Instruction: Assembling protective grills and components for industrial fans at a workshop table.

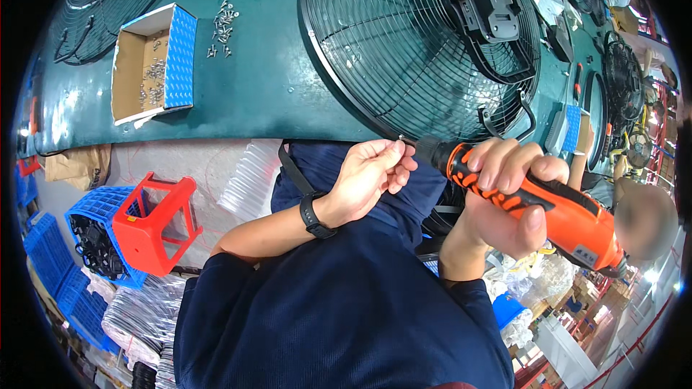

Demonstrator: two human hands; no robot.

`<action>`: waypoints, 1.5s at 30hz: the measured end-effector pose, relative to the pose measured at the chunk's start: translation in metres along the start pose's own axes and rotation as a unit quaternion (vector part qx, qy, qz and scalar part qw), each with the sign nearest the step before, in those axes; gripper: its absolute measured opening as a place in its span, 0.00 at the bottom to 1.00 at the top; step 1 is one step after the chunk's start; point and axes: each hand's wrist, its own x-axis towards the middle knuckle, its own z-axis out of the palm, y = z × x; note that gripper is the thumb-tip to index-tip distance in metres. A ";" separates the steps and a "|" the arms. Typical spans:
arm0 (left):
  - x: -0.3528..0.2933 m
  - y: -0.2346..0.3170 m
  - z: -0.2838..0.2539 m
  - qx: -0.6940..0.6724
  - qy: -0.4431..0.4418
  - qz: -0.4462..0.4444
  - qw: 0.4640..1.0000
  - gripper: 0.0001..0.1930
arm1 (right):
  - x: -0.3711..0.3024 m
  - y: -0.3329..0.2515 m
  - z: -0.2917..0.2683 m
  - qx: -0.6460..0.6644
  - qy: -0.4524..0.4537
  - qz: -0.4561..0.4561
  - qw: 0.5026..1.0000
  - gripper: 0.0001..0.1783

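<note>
My right hand (501, 191) is wrapped round an orange and black electric screwdriver (577, 227), which lies slantwise with its bit pointing left. At the bit's tip, the thumb and forefinger of my left hand (367, 176) pinch a small silver screw (401, 138). Both hands are just in front of the table's near edge. Beyond them a round black wire fan guard (389, 65) lies on the table, its near rim close to the bit. A black bracket-like housing (486, 3) is fixed at its middle, and a black handle (522, 122) stands at its near right side.
An open blue and white cardboard box (180, 57) holds many screws. Beside it, loose screws (224, 25) lie on the green table (252, 94). A red stool (148, 234) and a blue crate (90, 223) stand at left. Another person (627, 209) is at the right.
</note>
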 end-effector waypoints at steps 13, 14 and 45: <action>0.001 0.000 0.001 0.052 0.032 0.014 0.998 0.09 | 0.021 0.015 0.008 -0.016 -0.080 -0.019 0.997 0.19; 0.001 -0.001 0.000 0.060 0.028 0.016 0.998 0.10 | 0.023 0.016 0.006 -0.014 -0.107 -0.025 0.994 0.19; -0.049 0.079 0.161 0.614 -0.071 0.609 0.498 0.27 | 0.017 0.022 0.026 -0.205 -0.043 -0.103 0.972 0.11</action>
